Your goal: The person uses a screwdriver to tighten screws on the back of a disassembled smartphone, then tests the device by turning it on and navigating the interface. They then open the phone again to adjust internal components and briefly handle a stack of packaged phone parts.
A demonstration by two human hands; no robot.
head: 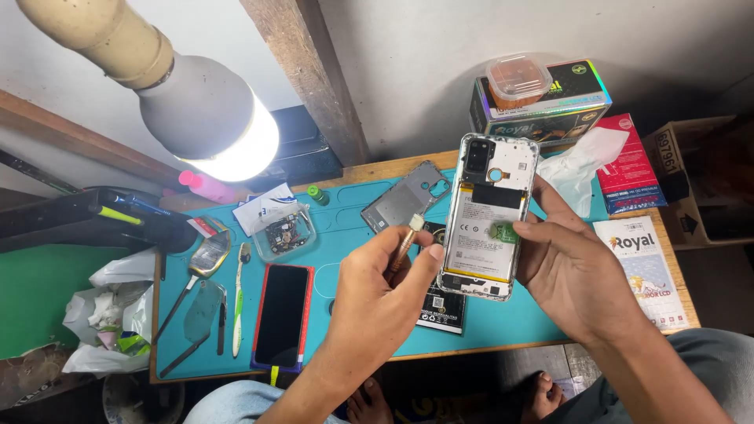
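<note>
Hands at work above the blue mat's (345,235) far edge: right hand (577,271) clamps an opened phone (488,216) upright, back exposed for access; left hand (377,302) pinches a small brush (404,243), tip at its side. Detached back cover (404,196) lies behind.
</note>
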